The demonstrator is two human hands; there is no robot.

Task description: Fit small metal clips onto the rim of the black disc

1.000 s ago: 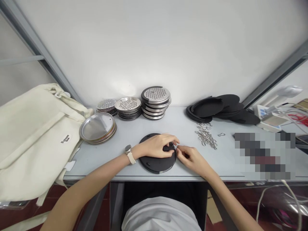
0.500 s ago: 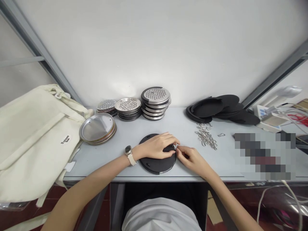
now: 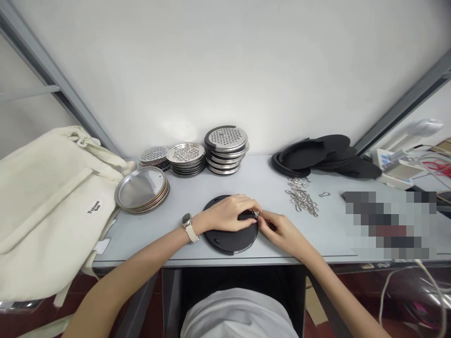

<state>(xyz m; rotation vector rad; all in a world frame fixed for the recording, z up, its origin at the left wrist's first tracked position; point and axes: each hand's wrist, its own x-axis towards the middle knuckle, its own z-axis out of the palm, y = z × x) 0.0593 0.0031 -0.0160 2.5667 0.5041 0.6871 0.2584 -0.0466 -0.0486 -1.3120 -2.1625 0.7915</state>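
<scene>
A round black disc (image 3: pixel 232 241) lies at the table's front edge, with a metal rim showing along its lower right. My left hand (image 3: pixel 230 213) rests across it, thumb and fingers closed at its right edge. There my right hand (image 3: pixel 278 231) pinches a small metal clip, mostly hidden by the fingertips; both hands' fingertips nearly meet at this spot. Farther right lies a pile of similar wire clips (image 3: pixel 301 199), with a single clip (image 3: pixel 324 194) apart from it.
Behind my hands stand stacks of perforated metal discs (image 3: pixel 225 138), (image 3: pixel 186 154). Plain metal lids (image 3: pixel 141 188) are piled left, beside a cream bag (image 3: pixel 52 202). Black round covers (image 3: pixel 306 155) lie back right, near a power strip (image 3: pixel 394 171). A pixelated patch hides something at right.
My fingertips have shifted very slightly at the disc's right edge, and less of the metal clip shows. The camera view has moved a little; the other things lie as before.
</scene>
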